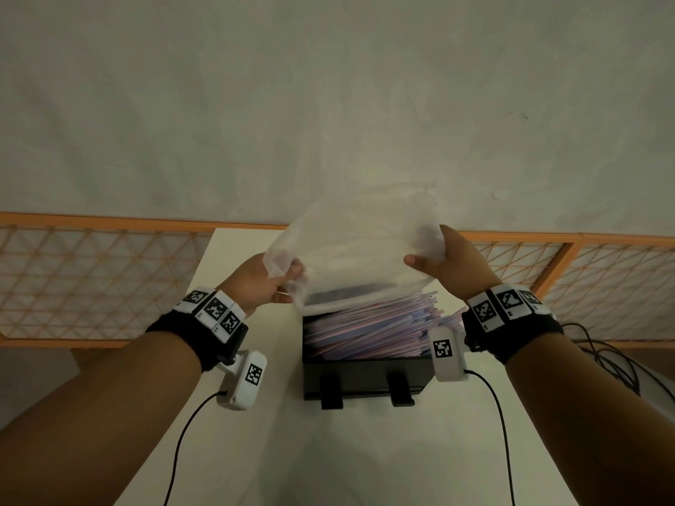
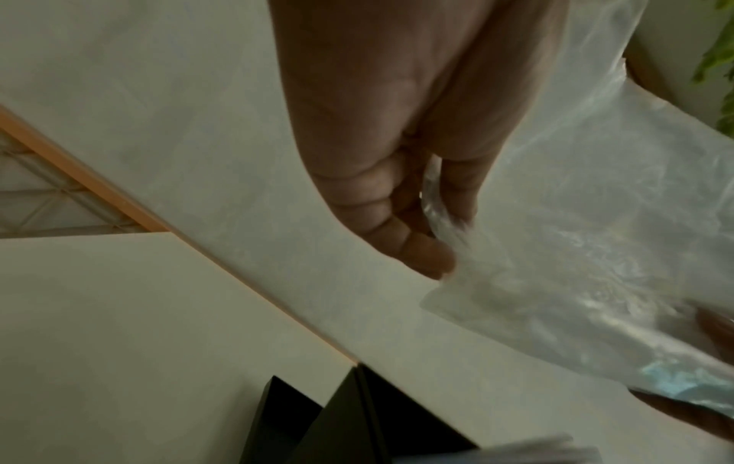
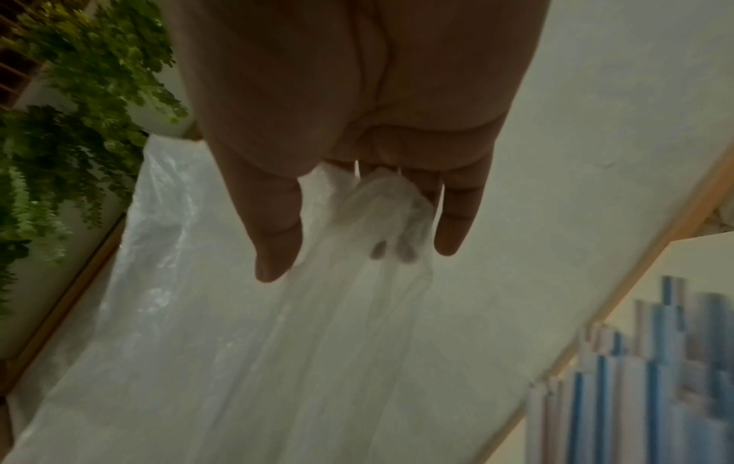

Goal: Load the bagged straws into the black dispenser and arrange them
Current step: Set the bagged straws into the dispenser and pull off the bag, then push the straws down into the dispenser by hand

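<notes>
A black dispenser box point(image 1: 365, 374) stands on the white table, heaped with pink, blue and white straws point(image 1: 369, 328). Their right ends stick out past the box wall; the striped straws point(image 3: 651, 386) appear at the lower right of the right wrist view. Above the box I hold a clear plastic bag point(image 1: 350, 250), which looks empty. My left hand point(image 1: 272, 275) pinches the bag's left corner point(image 2: 445, 232). My right hand point(image 1: 434, 257) grips its right edge, with the film point(image 3: 381, 219) bunched between thumb and fingers. The dispenser's black corner point(image 2: 357, 417) shows in the left wrist view.
The narrow white table point(image 1: 277, 432) runs toward a plain wall. Orange-framed mesh panels point(image 1: 91, 279) flank it on both sides. Black cables point(image 1: 617, 359) trail over the table's right side. Green foliage point(image 3: 67, 125) hangs off to the left of the right wrist view.
</notes>
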`<state>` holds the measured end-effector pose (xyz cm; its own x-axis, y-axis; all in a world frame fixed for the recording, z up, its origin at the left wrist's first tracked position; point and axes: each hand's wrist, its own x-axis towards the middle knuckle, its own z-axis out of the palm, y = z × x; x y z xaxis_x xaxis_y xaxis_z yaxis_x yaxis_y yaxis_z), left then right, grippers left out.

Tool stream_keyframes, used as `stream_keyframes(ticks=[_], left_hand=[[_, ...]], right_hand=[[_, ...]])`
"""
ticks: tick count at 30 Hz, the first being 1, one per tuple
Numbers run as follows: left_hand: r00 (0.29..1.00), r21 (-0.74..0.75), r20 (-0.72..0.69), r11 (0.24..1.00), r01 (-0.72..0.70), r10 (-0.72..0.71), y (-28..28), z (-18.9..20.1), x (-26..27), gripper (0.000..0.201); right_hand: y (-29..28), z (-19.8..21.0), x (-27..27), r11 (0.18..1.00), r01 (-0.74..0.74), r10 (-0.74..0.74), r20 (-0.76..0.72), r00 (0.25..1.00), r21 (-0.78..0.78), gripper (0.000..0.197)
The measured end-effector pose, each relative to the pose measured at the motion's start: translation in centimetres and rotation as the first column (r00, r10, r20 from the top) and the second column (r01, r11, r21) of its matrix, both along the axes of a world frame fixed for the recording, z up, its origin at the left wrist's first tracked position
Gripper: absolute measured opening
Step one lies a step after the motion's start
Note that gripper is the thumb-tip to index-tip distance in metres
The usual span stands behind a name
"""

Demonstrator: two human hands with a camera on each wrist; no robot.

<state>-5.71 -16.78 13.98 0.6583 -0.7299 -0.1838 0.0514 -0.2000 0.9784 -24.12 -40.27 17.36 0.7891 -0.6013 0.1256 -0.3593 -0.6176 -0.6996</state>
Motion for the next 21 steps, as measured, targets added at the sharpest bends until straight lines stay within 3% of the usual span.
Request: stream_keyframes(ticks=[3, 6, 9, 12, 18, 21], left_hand=[[0.995, -0.066, -0.046, 0.994, -0.091, 0.088, 1.4, 0.1, 1.4, 0.017], [0.941, -0.098, -0.218, 0.954, -0.284, 0.258, 3.6, -1.3, 3.1, 0.019], [0.862, -0.005, -0.314, 0.908, -0.419, 0.397, 6.0, -4.2, 4.4, 0.025], [0.771, 0.193, -0.304, 0.828, -0.526, 0.56, 8.5, -8.4, 5.6, 0.023], [0.811, 0.541, -0.276, 0.781, -0.313, 0.516, 10.4, -15.5, 5.0, 0.005], [0.873, 0.672, -0.201, 0.711, -0.207, 0.444, 10.2, -16.2, 3.9, 0.034]], right_hand=[[0.2, 0.2, 0.4, 0.99, -0.055, 0.038, 0.134, 0.99, 0.127, 0.075], [0.4, 0.3, 0.3, 0.987, -0.066, 0.038, 0.186, 0.982, 0.146, 0.079], [0.3, -0.1, -0.5, 0.987, -0.05, 0.018, 0.21, 0.978, 0.15, 0.069], [0.2, -0.8, -1.4, 0.994, -0.014, -0.004, 0.162, 0.987, 0.111, 0.046], [-0.5, -1.0, -3.4, 1.0, 0.008, -0.009, 0.054, 0.998, 0.027, 0.035], [-0.8, -1.0, -4.1, 0.999, -0.039, 0.037, -0.042, 0.998, -0.035, 0.038]])
